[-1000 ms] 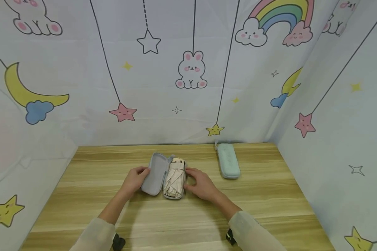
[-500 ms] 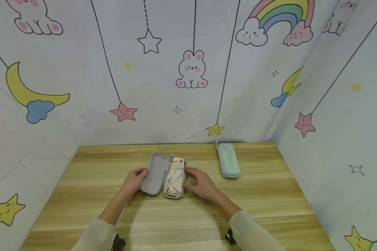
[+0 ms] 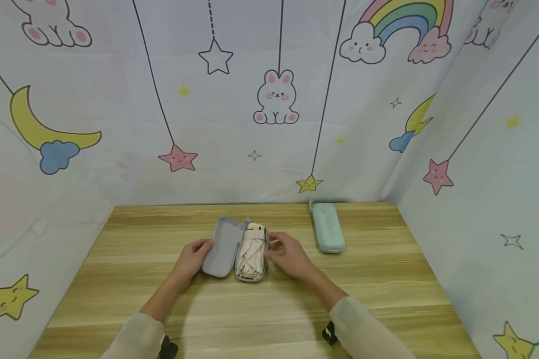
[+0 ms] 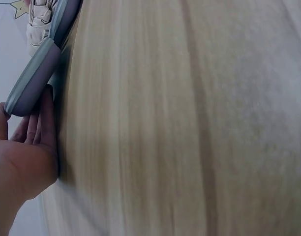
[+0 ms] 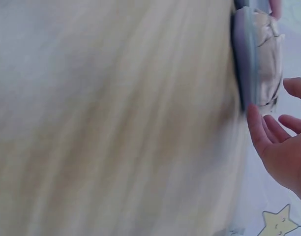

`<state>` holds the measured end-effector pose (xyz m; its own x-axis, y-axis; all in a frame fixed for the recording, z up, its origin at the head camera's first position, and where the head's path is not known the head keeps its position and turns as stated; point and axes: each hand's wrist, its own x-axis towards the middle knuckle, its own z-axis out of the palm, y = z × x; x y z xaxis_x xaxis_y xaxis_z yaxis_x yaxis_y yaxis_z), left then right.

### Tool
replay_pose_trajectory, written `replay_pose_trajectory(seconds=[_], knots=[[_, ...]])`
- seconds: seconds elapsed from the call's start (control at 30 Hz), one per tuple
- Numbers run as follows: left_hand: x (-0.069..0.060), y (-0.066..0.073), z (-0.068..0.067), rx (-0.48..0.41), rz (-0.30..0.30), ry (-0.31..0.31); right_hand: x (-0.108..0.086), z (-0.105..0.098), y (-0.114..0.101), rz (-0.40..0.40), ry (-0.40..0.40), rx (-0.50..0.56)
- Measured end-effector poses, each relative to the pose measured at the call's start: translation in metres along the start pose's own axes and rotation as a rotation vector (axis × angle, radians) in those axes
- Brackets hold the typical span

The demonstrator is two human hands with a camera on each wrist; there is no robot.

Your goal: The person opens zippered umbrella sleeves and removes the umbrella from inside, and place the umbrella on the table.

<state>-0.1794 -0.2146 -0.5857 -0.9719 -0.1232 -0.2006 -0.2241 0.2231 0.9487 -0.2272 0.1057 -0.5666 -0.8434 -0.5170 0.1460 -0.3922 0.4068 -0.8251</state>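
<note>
A grey zip case (image 3: pixel 221 249) lies unfolded on the table, its lid to the left. A folded cream umbrella (image 3: pixel 252 254) fills the right half. My left hand (image 3: pixel 192 259) pinches the lid's outer edge; in the left wrist view, the thumb is on top of the lid (image 4: pixel 31 81) and the fingers are beneath it. My right hand (image 3: pixel 292 257) is at the right side of the case, fingers spread and loosely bent. In the right wrist view, a fingertip (image 5: pixel 253 109) meets the end of the case, with the thumb held apart from the umbrella (image 5: pixel 269 64).
A mint-green closed case (image 3: pixel 328 228) with a loop lies at the back right of the wooden table (image 3: pixel 251 319). A white cloth (image 3: pixel 233 174) printed with stars, rabbits and a rainbow hangs behind and along both sides.
The fingers of my right hand have loosened and shifted slightly away from the umbrella's right side. My left hand keeps its hold on the lid. The head view has tilted slightly.
</note>
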Motion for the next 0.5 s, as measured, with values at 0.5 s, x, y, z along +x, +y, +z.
replay_pose_trajectory(seconds=[0.5], knots=[[-0.002,-0.001,-0.003,-0.045,-0.004,-0.040,0.015,-0.002,-0.026,0.121,-0.005,0.016]])
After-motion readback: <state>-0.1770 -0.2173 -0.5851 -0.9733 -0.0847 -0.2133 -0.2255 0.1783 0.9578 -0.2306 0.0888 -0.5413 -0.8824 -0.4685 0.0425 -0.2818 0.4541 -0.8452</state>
